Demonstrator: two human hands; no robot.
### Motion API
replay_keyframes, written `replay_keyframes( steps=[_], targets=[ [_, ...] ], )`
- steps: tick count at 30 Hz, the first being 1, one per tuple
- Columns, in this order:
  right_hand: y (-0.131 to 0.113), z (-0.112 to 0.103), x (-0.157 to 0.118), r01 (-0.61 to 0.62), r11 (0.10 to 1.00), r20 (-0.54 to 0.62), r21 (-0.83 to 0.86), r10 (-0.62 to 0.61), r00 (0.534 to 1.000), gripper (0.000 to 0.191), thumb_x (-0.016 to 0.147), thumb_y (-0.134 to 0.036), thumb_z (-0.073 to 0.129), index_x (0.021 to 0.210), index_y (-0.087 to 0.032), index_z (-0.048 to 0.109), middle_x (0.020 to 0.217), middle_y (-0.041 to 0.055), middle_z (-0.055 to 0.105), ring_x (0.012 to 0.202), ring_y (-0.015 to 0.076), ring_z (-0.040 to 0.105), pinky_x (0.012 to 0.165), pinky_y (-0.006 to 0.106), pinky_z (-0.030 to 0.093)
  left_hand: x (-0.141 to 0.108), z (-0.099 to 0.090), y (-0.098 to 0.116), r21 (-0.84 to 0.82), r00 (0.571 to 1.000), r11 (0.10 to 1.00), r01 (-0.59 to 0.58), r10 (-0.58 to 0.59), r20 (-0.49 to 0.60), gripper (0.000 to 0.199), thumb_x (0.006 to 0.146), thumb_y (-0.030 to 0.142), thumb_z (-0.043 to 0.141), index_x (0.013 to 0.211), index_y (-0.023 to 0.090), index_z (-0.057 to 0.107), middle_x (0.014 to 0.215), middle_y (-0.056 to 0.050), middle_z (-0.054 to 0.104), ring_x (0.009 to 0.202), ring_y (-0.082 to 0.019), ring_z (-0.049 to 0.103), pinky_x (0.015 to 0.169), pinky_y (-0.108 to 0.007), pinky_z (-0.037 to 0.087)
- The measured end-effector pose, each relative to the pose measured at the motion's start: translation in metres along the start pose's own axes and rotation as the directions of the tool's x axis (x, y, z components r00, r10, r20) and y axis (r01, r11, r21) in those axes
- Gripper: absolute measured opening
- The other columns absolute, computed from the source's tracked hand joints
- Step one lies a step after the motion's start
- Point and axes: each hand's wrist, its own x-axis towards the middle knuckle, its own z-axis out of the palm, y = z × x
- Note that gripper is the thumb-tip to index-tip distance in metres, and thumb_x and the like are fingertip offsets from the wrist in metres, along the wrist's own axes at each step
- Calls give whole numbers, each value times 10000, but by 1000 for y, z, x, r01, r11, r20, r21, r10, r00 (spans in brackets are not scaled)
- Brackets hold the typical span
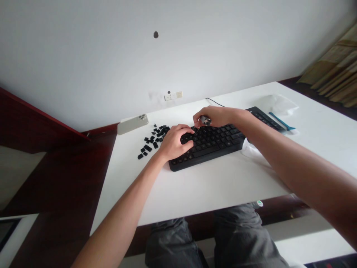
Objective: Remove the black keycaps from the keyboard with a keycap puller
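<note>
Gripping a handheld tool (205,120) in curled fingers, the right hand (214,115) sits over the far side of the black computer keyboard (206,152) on the white table (200,190); the left hand (175,142), fingers parted, rests on its left end, with loose keycaps (147,148) beside and a smartphone (132,125) beyond

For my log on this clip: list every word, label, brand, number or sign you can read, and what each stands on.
No text reads clearly.
Keyboard: pale key legends and any other markings, too small and blurred to read.
Loose keycaps: no legends can be made out.
Round green-and-white sticker below the table's front edge: any wording is too small to read.
Phone: no lettering can be made out.
</note>
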Motion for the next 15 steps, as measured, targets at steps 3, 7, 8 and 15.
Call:
replay_keyframes(
  steps=[3,7,8,15],
  targets=[
    [-6,0,-1,-45,997,-22,-63,43,999,406,680,-47,562,953,-270,764,1099,51,794,1062,253,702,940,374,505,0,1,0,1,1000,1000,-2,2,1,264,883,201,706,1136,269,733,1329,-45,699,1271,-285,630,1161,-503,482],
    [0,1,-1,36,998,-1,-49,-36,999,328,702,-74,561,914,-250,740,1037,43,793,1001,235,711,913,352,509,0,1,0,-1,1000,1000,3,-3,0,275,865,189,708,1127,267,737,1330,-42,700,1270,-288,628,1164,-494,481],
    [3,2,-1,56,998,-2,-28,-56,998,280,736,-97,562,901,-245,733,1012,42,794,986,227,714,911,347,512,0,1,0,-3,1000,1000,7,-7,2,276,866,192,705,1130,264,738,1335,-42,698,1274,-288,626,1168,-493,478],
    [2,9,3,-12,1000,-26,10,12,1000,189,870,-208,575,930,-246,750,1064,48,810,1044,223,720,959,343,516,2,0,-1,-20,1000,1000,13,-12,27,280,876,205,696,1146,265,742,1344,-48,693,1286,-284,627,1194,-498,460]
  ],
)
